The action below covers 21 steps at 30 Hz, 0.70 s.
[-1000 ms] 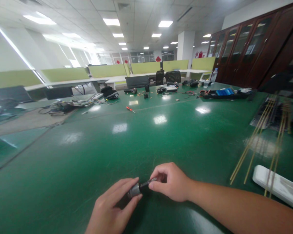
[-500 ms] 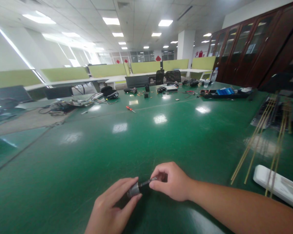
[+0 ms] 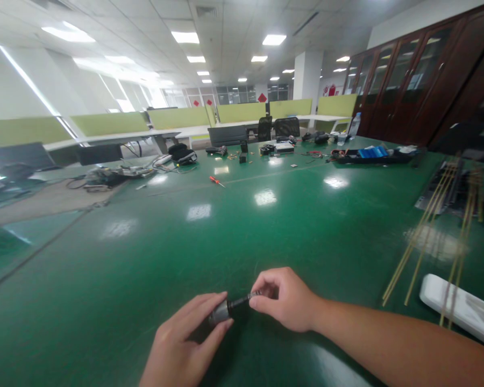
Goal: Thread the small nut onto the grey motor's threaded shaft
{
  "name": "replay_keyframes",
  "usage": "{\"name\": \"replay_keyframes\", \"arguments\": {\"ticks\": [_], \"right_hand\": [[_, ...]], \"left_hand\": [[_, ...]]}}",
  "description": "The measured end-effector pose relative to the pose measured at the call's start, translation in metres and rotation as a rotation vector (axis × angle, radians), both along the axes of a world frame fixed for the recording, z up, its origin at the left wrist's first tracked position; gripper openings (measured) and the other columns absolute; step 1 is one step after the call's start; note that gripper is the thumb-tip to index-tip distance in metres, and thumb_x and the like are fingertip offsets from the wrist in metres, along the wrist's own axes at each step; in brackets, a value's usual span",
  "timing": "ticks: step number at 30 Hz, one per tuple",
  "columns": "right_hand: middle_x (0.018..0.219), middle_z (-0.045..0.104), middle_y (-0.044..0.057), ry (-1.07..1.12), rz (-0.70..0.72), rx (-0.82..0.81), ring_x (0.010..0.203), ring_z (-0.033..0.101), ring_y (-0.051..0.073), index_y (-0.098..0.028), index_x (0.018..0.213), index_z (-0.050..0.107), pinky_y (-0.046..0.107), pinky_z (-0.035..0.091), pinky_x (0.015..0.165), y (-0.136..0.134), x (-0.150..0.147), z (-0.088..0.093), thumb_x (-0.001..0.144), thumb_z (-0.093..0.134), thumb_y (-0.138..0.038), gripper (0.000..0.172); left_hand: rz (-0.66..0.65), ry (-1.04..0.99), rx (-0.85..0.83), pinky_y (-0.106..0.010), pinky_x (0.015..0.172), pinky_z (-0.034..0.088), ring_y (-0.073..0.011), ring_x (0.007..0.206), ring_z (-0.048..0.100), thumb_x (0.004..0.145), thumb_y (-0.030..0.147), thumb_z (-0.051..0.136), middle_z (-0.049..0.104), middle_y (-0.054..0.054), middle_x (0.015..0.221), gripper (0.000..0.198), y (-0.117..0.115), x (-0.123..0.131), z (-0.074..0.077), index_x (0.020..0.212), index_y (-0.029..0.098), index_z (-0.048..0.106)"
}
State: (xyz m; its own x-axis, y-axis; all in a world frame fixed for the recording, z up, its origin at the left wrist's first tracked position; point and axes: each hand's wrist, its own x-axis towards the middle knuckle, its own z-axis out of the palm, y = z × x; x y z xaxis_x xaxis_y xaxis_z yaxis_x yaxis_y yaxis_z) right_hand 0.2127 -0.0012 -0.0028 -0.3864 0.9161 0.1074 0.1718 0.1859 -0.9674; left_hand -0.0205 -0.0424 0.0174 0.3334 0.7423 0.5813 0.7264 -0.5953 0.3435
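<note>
Across the lower half of my view, a green table (image 3: 165, 247) is spreading out, its glossy top catching patches of ceiling light. Along the right side of the room, a dark wooden cabinet (image 3: 454, 70) is standing, and beyond the table's far edge, yellow-green dividers (image 3: 242, 112) are lining the desks. To the right of my arm, thin tan sticks (image 3: 403, 260) are lying lengthwise, with some of them crossing over a white case (image 3: 468, 312). Farther back, a black tray (image 3: 350, 157) is holding something blue (image 3: 373, 152), and a clear bottle (image 3: 354, 126) is standing upright just behind it.

Nearest to me, my two hands are working close together over the table, just apart from each other. My left hand (image 3: 181, 336) is gripping a grey metal cylinder (image 3: 221, 313), thumb on the near side and fingers on the far side, spread only as wide as the cylinder. My right hand (image 3: 286, 301) is pinching narrowly, thumb against finger. Well beyond them, a red-handled screwdriver (image 3: 215, 180) is lying on its side. Between my hands, a slim dark rod (image 3: 239, 302) is running from the cylinder's end to my right fingertips (its ridged tip is too small to make out), slanting slightly upward.
</note>
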Motion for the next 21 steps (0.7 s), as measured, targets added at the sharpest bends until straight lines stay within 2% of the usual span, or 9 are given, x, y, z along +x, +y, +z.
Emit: {"name": "replay_keyframes", "arguments": {"ticks": [8, 21], "right_hand": [[0.062, 0.058, -0.002, 0.036, 0.006, -0.026, 0.058, 0.051, 0.012, -0.015, 0.075, 0.068, 0.023, 0.039, 0.056, 0.0003, 0.0001, 0.0011, 0.076, 0.071, -0.027, 0.012], [0.061, 0.057, -0.002, 0.042, -0.006, -0.050, 0.057, 0.050, 0.011, -0.014, 0.076, 0.068, 0.023, 0.037, 0.056, 0.0007, -0.0008, -0.0010, 0.075, 0.071, -0.027, 0.013]], "left_hand": [[0.024, 0.019, -0.013, -0.021, 0.083, 0.061, -0.0150, 0.089, 0.075, 0.089, 0.040, 0.069, 0.076, 0.002, 0.104, 0.027, 0.0004, -0.0043, -0.0054, 0.114, 0.031, 0.071], [0.038, 0.015, -0.032, -0.021, 0.084, 0.060, -0.0149, 0.090, 0.074, 0.088, 0.042, 0.069, 0.076, 0.003, 0.105, 0.027, 0.0003, -0.0055, -0.0043, 0.114, 0.034, 0.071]]}}
